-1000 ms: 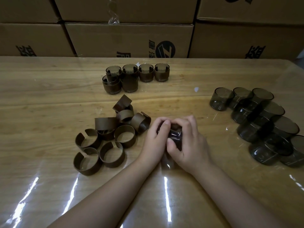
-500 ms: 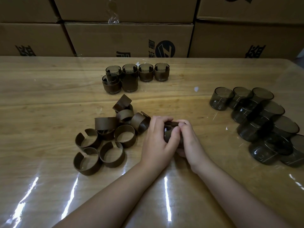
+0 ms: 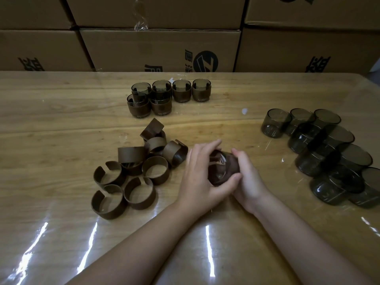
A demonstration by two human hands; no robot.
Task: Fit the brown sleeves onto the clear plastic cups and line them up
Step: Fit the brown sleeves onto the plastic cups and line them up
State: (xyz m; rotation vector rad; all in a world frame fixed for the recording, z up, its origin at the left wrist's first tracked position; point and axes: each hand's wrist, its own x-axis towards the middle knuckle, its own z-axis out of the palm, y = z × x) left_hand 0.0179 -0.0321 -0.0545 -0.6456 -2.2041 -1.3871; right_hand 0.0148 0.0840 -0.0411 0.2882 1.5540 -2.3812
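I sit at a wooden table (image 3: 51, 124) covered with a clear glossy sheet (image 3: 61, 233); streaks of light glare on it from 6 to 8 o'clock. At 12 o'clock, behind the far edge, stacked cardboard boxes (image 3: 160, 50) with dark printed marks wall off my view. The light is dim.

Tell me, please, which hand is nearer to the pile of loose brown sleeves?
Left. The left hand sits right beside the loose sleeves; the right hand is beyond it, across the held cup.
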